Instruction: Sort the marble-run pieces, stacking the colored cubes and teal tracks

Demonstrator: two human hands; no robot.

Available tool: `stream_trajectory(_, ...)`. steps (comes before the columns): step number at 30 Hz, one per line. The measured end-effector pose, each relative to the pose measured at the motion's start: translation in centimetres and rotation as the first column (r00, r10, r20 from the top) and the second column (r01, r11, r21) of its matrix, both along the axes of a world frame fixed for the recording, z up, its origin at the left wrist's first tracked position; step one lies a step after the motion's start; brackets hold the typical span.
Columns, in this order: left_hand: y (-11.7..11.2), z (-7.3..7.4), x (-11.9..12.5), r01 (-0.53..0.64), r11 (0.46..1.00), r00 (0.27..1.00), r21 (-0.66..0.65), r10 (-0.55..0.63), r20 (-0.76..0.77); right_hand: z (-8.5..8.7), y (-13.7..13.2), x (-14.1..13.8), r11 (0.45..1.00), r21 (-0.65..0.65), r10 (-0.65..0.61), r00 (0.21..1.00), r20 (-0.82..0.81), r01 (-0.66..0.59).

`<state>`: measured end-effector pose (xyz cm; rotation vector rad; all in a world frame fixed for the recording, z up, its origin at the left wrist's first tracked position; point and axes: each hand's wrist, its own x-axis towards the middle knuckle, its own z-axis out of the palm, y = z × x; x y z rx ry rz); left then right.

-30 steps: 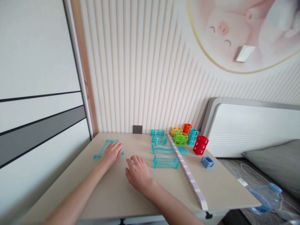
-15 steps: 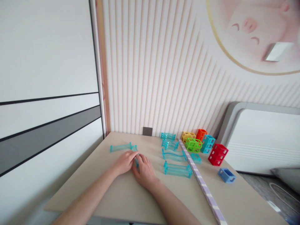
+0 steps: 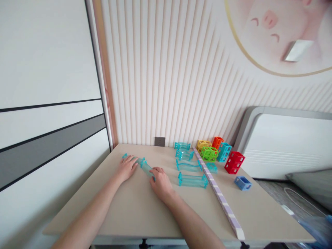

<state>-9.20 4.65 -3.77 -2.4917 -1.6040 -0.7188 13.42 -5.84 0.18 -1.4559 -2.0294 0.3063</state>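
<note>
Two translucent teal track pieces lie end to end at the left of the table, bent at an angle where they meet. My left hand (image 3: 127, 168) rests across the left track piece (image 3: 140, 161), fingers outstretched and apart, covering most of it. The slanted track piece (image 3: 147, 168) runs down to my right hand (image 3: 161, 183), whose fingers curl round its near end; the fingertips there are partly hidden. To the right of my hands, several more teal track pieces (image 3: 193, 181) are lined up, some straight and one wavy.
A purple-and-white striped strip (image 3: 221, 201) runs along the table (image 3: 135, 214). Beyond it stand yellow, green (image 3: 209, 154), orange, teal and red (image 3: 234, 162) open-sided blocks and a low blue block (image 3: 243, 183). A ribbed wall with a socket (image 3: 159, 141) closes off the back.
My hands have moved apart: the left went left onto the left track piece, the right to the near end of the slanted one, uncovering its middle. The view has shifted slightly.
</note>
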Motion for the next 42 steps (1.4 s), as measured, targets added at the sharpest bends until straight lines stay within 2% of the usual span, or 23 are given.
stream_trajectory(7, -0.6, 0.8, 0.2, -0.013, 1.0, 0.996, -0.002, 0.012, -0.084, 0.5, 0.1, 0.1, 0.981, 0.186, 0.008, 0.956, -0.295, 0.049)
stream_trajectory(11, -2.4, 1.5, 1.3, 0.091, 0.996, 0.991, -0.013, -0.092, -0.098, 0.4, 0.3, 0.4, 0.974, 0.222, 0.022, 0.944, -0.328, 0.054)
stream_trajectory(15, -4.3, 2.9, 2.4, 0.205, 0.979, 0.978, 0.011, -0.205, 0.046, -0.2, 0.7, 0.5, 0.977, 0.215, 0.054, 0.95, -0.307, 0.014)
stream_trajectory(20, -4.6, 4.5, 1.2, 0.088, 0.977, 0.939, 0.194, -0.146, 0.311, 0.1, 0.7, 0.8, 0.97, 0.229, 0.142, 0.946, -0.292, -0.075)
stream_trajectory(22, -4.3, 4.5, 0.4, 0.107, 0.977, 0.907, 0.186, -0.173, 0.384, 0.3, 0.5, 0.8, 0.962, 0.235, 0.201, 0.941, -0.271, -0.137)
stream_trajectory(24, -4.0, 4.1, -0.2, 0.213, 0.972, 0.877, 0.103, -0.237, 0.418, 0.5, 0.3, 0.9, 0.947, 0.233, 0.277, 0.93, -0.242, -0.221)
stream_trajectory(27, -3.5, 3.7, -1.0, 0.376, 0.926, 0.857, -0.04, -0.33, 0.396, 0.3, 0.2, 0.9, 0.927, 0.218, 0.35, 0.915, -0.2, -0.307)
stream_trajectory(29, -3.2, 3.5, -1.5, 0.422, 0.902, 0.856, -0.086, -0.366, 0.366, 0.1, 0.4, 0.9, 0.925, 0.206, 0.357, 0.913, -0.195, -0.318)
stream_trajectory(36, -2.7, 3.1, -1.7, 0.374, 0.923, 0.853, -0.09, -0.304, 0.423, -0.9, 1.5, 1.1, 0.981, 0.059, 0.193, 0.951, -0.241, -0.184)
stream_trajectory(42, -2.5, 2.6, -1.5, 0.382, 0.914, 0.858, -0.135, -0.297, 0.42, -1.0, 1.3, 1.2, 0.984, -0.001, 0.175, 0.965, -0.193, -0.179)
